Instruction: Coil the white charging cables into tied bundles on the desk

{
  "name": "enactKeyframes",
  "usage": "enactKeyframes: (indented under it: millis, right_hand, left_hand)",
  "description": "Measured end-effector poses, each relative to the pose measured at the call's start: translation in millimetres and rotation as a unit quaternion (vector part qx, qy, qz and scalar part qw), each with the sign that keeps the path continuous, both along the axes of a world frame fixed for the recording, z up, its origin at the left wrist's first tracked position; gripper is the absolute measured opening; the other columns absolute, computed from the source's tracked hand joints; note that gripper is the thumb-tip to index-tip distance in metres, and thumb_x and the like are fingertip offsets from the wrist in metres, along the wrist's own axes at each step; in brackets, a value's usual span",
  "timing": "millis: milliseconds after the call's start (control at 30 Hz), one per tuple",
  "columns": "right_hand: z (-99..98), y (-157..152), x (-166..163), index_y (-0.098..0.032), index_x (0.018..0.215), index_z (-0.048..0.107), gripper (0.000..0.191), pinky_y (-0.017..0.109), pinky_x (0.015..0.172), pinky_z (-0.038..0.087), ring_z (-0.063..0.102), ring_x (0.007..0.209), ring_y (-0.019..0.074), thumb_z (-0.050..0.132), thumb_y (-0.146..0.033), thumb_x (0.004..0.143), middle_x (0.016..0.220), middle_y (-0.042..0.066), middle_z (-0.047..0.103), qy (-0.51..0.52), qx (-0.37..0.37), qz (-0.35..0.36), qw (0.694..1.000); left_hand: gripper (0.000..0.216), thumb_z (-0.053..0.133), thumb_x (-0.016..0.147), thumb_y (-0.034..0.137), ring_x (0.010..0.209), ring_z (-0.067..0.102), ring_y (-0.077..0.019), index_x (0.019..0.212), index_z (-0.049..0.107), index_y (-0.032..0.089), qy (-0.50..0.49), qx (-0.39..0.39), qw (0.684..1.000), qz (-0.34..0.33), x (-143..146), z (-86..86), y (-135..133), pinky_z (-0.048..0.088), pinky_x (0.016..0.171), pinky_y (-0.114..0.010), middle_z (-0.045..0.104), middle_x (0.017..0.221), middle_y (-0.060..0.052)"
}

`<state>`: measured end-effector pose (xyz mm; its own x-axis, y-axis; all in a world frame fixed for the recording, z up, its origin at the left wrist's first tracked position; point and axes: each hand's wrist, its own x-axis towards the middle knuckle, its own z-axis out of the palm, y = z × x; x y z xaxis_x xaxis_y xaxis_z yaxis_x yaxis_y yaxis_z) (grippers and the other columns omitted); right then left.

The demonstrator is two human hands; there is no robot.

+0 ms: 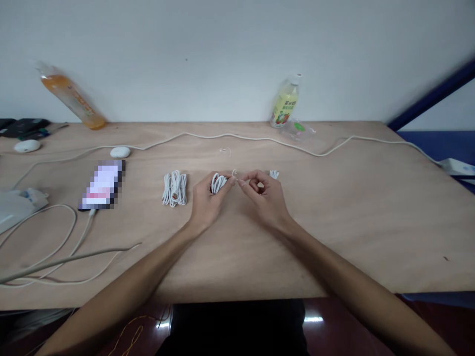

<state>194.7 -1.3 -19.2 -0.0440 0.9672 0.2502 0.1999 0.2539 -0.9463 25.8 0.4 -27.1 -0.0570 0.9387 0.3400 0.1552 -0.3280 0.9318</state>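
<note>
My left hand [208, 198] is closed around a coiled white cable bundle [218, 182] at the middle of the wooden table [334, 222]. My right hand [263, 195] pinches a thin twist tie [234, 173] right beside that bundle, fingertips almost touching the left hand's. A second coiled white cable bundle [174, 189] lies loose to the left of my left hand. Another white bundle [274, 174] peeks out behind my right hand, mostly hidden.
A phone [103, 185] on a charging cable lies at left, with loose white cables [55, 252] near the front-left edge. A long white cord [260, 140] crosses the back. Two drink bottles [284, 103] [72, 98] stand against the wall. White earbud cases [119, 152] [26, 146] sit at left.
</note>
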Motion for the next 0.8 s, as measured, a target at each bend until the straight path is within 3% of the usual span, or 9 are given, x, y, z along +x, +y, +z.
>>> enactKeyframes:
  millis: [300,567,800]
  right_hand:
    - [-3.1,-1.5,1.4,-0.024,0.088,0.073,0.015,0.032,0.066,0.034,0.045,0.068,0.0169,0.070,-0.037,0.094,0.069,-0.004,0.046,-0.038,0.056,-0.012,0.998]
    - [-3.5,2.7,0.1,-0.023,0.088,0.073,0.020,0.032,0.063,0.033,0.040,0.063,0.0149,0.072,-0.042,0.092,0.066,-0.006,0.043,-0.002,0.017,0.015,1.000]
    - [-5.1,3.0,0.7,-0.023,0.089,0.074,0.017,0.032,0.065,0.035,0.042,0.064,0.0156,0.071,-0.039,0.094,0.067,-0.005,0.045,-0.017,0.031,0.006,0.999]
  left_hand:
    - [0.023,0.080,0.089,0.042,0.072,0.064,-0.0168,0.083,0.075,0.021,-0.036,-0.032,0.999,-0.003,1.2,3.0,-0.7,0.050,0.070,-0.030,0.074,0.077,-0.001]
    - [0.035,0.083,0.088,0.055,0.078,0.067,-0.0199,0.081,0.070,0.023,-0.080,-0.065,0.995,-0.013,5.0,0.3,-0.4,0.051,0.067,-0.029,0.068,0.073,-0.001]
    - [0.032,0.083,0.087,0.052,0.075,0.065,-0.0191,0.079,0.071,0.023,-0.068,-0.080,0.994,-0.019,1.9,5.4,-0.5,0.052,0.069,-0.030,0.068,0.071,0.000]
